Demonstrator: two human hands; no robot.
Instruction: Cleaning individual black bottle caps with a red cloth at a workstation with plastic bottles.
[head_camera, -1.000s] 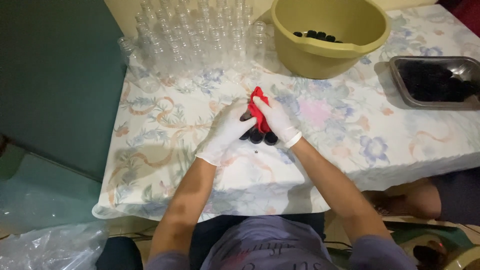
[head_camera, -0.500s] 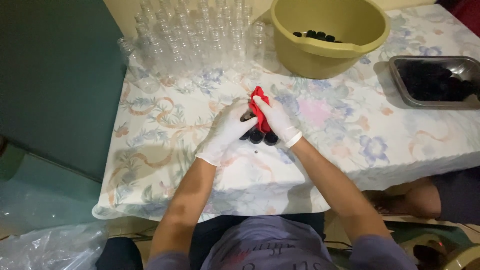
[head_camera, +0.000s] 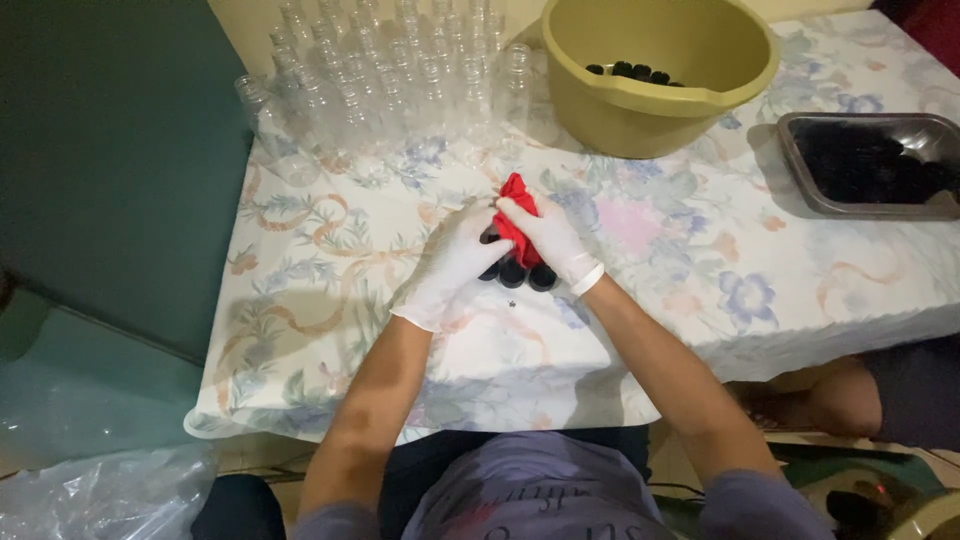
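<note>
Where the two gloved hands meet, over the middle of the flowered tablecloth (head_camera: 330, 260), the scene reads as follows.

Left hand: the left hand (head_camera: 450, 262), in a white glove, is curled shut around a small cluster of black caps (head_camera: 515, 272), fingertips meeting the red cloth at its upper edge.

Right hand: the right hand (head_camera: 552, 238), also gloved in white, is clenched on the red cloth (head_camera: 518, 222), fingers pinching the fabric against what the other hand holds.

Red cloth: bunched between both hands, its crumpled top poking up above the fingers, just above the table surface.

Black caps: three round dark ends show beneath the hands, side by side; how they join is hidden by the gloves.

Clear bottles: a dense group of empty clear plastic bottles (head_camera: 380, 80) stands at the far left of the table.

Basin: a yellow-green basin (head_camera: 660, 90) with dark caps inside, beyond the hands.

Tray: a metal tray (head_camera: 800, 170) of dark pieces, at the right.
</note>
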